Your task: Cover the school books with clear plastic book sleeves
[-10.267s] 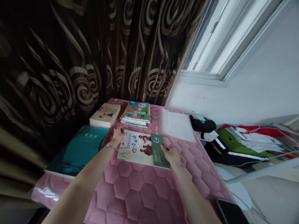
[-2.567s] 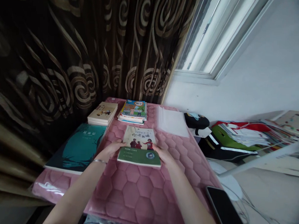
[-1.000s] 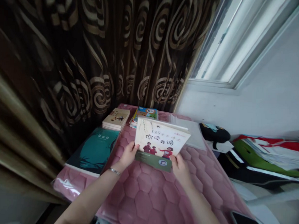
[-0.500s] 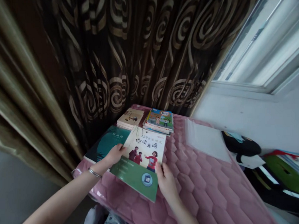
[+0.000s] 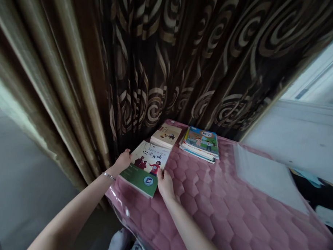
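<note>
A book with a white and green cover (image 5: 143, 167) lies at the left end of the pink table, covering whatever is beneath it. Its left edge is gripped by my left hand (image 5: 123, 160), which wears a silver bangle on the wrist. My right hand (image 5: 166, 184) grips the right edge, thumb on the cover. Just behind it sits a small stack of tan books (image 5: 166, 136). A stack of colourful textbooks (image 5: 200, 142) with a blue and green top cover stands to the right of the tan ones.
The pink quilted tabletop (image 5: 204, 199) has a clear plastic cover. A translucent white sheet (image 5: 268, 176) lies at the right, beside a black item (image 5: 319, 192). Dark patterned curtains (image 5: 185, 60) hang close behind the table, with gold curtains (image 5: 56, 81) at the left.
Both hands have moved the white and green book left and down onto the dark teal book, which is now hidden. The view has turned left.
</note>
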`<state>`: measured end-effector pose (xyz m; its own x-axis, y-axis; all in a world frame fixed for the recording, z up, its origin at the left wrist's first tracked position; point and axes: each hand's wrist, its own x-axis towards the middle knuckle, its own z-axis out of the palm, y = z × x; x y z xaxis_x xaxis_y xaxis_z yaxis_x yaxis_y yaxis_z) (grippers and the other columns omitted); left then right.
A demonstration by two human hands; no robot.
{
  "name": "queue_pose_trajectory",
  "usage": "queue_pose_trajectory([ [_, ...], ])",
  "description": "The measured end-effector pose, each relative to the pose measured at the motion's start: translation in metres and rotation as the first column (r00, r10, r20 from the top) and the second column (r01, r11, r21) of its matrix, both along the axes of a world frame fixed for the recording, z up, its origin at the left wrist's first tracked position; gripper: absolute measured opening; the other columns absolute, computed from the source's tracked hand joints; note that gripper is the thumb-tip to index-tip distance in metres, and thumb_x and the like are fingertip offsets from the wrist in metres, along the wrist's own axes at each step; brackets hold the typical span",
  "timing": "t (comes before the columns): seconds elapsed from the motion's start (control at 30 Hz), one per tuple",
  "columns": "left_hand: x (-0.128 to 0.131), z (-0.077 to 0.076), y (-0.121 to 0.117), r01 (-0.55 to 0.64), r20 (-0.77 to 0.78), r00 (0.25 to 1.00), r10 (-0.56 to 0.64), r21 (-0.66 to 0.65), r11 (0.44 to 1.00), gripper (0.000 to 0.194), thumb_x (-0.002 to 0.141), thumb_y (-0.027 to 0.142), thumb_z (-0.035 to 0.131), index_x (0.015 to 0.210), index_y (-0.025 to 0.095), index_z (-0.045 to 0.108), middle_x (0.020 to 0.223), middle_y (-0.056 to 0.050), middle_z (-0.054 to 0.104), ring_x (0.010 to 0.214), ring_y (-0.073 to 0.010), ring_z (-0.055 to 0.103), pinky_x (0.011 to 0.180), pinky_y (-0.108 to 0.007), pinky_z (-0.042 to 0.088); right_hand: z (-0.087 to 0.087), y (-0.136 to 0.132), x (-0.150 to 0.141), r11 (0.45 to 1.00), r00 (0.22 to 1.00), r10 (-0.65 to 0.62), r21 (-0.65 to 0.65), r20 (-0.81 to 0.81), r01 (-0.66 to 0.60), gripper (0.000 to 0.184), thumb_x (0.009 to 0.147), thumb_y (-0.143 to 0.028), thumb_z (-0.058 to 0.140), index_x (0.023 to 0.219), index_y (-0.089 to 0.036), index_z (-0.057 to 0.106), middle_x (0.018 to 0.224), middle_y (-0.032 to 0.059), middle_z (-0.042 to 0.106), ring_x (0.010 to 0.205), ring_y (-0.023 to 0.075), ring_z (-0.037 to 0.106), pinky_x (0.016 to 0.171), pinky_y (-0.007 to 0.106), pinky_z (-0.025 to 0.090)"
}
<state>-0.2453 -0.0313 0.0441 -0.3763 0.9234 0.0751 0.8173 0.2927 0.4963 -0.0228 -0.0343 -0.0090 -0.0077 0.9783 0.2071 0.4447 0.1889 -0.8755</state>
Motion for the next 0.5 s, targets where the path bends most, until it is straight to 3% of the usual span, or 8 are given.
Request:
queue_pose_trajectory([
  [0.23, -0.012, -0.012, 0.002, -0.003, -0.133, 0.991, -0.001, -0.030, 1.000, 0.033, 0.090, 0.017, 0.051, 0.121, 0.009, 0.060, 0.122, -0.020, 0.059, 0.110, -0.0261, 0.062, 0.096, -0.035, 0.044, -0.007, 0.003, -0.007, 0.994, 0.996, -0.090, -0.066, 0.029, 0.091, 0.026, 0.090, -0.047, 0.044, 0.075, -0.026, 0.049, 0.077, 0.0144, 0.072, 0.074, 0.0297, 0.070, 0.062, 0.034, 0.049],
  [0.37, -0.016, -0.018, -0.002, 0.026, -0.183, 0.982, -0.038, -0.071, 0.997, 0.029, 0.094, 0.017, 0.042, 0.108, 0.011, 0.067, 0.107, -0.016, 0.066, 0.110, -0.0245, 0.061, 0.095, -0.032, 0.045, -0.007, 0.003, -0.009, 0.991, 0.992, -0.125, -0.033, 0.021, 0.126, 0.024, 0.089, -0.046, 0.043, 0.077, -0.026, 0.049, 0.073, 0.0138, 0.071, 0.069, 0.0286, 0.069, 0.057, 0.034, 0.046],
  [0.5, -0.014, -0.022, -0.004, 0.056, -0.228, 0.970, -0.078, -0.102, 0.993, 0.032, 0.095, 0.015, 0.037, 0.097, 0.007, 0.069, 0.098, -0.019, 0.067, 0.102, -0.0257, 0.063, 0.089, -0.033, 0.047, -0.006, 0.001, -0.012, 0.987, 0.983, -0.158, -0.011, 0.095, 0.160, 0.026, 0.091, -0.046, 0.040, 0.081, -0.025, 0.050, 0.071, 0.0134, 0.069, 0.067, 0.0286, 0.067, 0.053, 0.033, 0.041],
])
